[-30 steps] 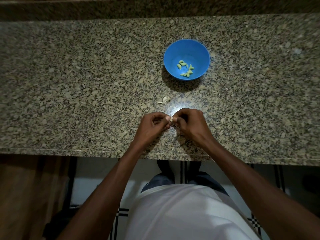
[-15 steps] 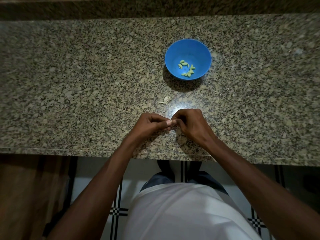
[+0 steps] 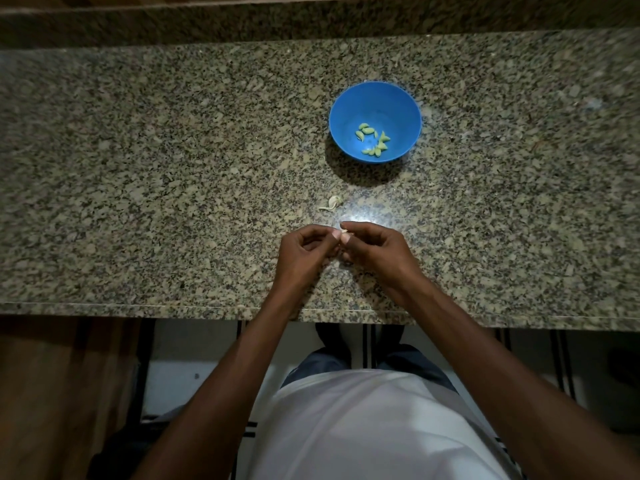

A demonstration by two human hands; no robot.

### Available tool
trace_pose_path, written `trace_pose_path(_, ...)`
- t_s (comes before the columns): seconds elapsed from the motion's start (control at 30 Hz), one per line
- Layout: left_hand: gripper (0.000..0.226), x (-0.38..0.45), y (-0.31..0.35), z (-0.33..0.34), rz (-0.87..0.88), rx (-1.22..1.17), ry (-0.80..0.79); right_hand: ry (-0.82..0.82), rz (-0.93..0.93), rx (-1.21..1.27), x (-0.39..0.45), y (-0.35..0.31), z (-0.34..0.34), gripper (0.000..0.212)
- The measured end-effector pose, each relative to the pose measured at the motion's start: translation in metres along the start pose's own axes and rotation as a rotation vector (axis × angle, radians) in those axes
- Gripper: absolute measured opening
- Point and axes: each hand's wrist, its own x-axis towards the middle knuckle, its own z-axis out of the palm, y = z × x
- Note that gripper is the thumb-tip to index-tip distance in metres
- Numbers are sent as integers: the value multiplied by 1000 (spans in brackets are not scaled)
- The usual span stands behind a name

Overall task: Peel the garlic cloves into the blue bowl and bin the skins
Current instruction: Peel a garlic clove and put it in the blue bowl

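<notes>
We have several peeled cloves [image 3: 373, 140] in the blue bowl [image 3: 375, 98], another garlic clove [image 3: 344, 231] pinched between our left hand [image 3: 304, 254] and right hand [image 3: 375, 249], and skins [image 3: 331, 204] on the bench [image 3: 156, 188] unbinned.

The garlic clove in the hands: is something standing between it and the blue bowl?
Only a scrap of garlic skin lies on the counter between the garlic clove and the blue bowl; it is flat, so nothing visible blocks the way.
</notes>
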Motion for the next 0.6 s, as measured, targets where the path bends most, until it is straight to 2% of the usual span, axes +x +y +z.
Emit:
trace_pose_path(0.13, 9, -4, 2, 5, -92, -159, 5, 62, -26, 32, 1, 5, 4, 31)
trace_pose_path(0.3, 10, 0, 4, -3, -252, -249, -29, 36, 6, 89, 5, 4, 4, 34)
trace_pose_path(0.4, 13, 2, 3, -5, -232, -192, -5, 5, 18, 75, 6, 2, 2, 32)
trace_pose_path(0.6, 18, -1, -2, -9, -156, -93, 82, 40, -27, -125, -3, -1, -13, 20)
